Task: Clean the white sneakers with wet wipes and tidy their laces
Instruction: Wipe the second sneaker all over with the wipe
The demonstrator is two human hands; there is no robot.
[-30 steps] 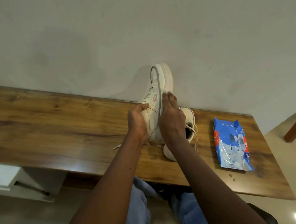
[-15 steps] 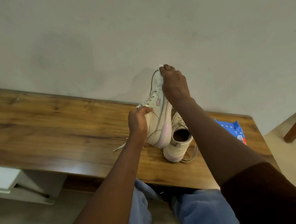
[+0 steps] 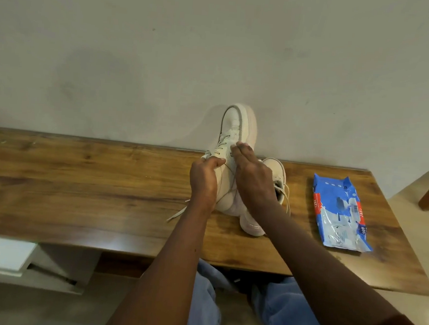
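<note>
At the tabletop's far edge, the left hand grips the upended sneaker at its laces; the right hand presses it flat-fingered. A hard push could topple it onto the second sneaker.

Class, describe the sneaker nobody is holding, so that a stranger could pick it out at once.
Start at the wooden table. Between the blue wet wipes pack and the upended sneaker sits a second white sneaker. Unlike its partner, it rests on the tabletop, partly behind the right hand.
</note>
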